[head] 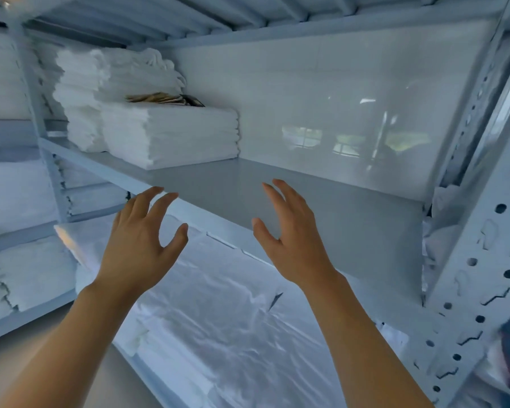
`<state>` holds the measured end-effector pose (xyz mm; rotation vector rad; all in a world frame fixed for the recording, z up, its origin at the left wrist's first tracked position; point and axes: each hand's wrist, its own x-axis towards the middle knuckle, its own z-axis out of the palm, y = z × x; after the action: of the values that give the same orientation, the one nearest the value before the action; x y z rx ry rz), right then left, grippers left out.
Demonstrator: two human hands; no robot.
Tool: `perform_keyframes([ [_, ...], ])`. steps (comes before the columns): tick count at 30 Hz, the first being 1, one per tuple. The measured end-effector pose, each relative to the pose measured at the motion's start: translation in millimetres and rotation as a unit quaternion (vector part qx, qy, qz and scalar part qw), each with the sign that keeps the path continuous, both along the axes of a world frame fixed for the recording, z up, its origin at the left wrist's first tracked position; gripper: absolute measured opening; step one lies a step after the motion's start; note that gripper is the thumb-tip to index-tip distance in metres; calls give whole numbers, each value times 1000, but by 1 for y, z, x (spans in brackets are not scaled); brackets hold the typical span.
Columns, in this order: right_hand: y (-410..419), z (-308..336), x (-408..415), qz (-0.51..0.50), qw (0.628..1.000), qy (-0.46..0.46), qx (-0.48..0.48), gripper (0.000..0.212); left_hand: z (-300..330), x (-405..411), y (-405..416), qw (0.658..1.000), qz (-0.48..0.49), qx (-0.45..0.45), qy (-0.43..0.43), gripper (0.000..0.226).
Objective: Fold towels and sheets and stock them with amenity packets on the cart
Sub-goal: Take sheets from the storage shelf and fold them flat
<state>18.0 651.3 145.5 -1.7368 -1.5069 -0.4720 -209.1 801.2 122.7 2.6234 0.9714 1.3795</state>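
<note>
Stocking step, between loads: left hand (140, 245) and right hand (292, 237) spread wide, holding nothing, above the shelf (351, 219) front edge; folded towels (171, 134) with amenity packets (165, 98) at its left end; next, likely fetch another stack for the bare right portion.

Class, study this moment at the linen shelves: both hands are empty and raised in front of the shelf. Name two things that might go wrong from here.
1. The amenity packets lie loose on top of the folded stack; pulling a towel from that stack may spill them.
2. The left hand and right hand hover by the shelf's metal front edge; reaching in carelessly might knock knuckles or wrists against it.
</note>
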Motion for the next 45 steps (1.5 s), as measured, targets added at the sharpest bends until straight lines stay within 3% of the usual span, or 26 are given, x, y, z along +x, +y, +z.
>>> perform_keyframes([
  [14, 113, -6, 37, 49, 998, 20, 18, 62, 15, 36, 77, 999, 44, 27, 9, 61],
  [28, 222, -15, 6, -5, 1000, -2, -10, 65, 5, 32, 216, 999, -24, 36, -15, 61],
  [37, 364, -18, -87, -25, 999, 16, -23, 66, -6, -53, 375, 998, -68, 14, -7, 58],
  [45, 477, -22, -159, 4, 999, 22, -43, 65, -3, -132, 480, 999, -43, -6, -1, 59],
])
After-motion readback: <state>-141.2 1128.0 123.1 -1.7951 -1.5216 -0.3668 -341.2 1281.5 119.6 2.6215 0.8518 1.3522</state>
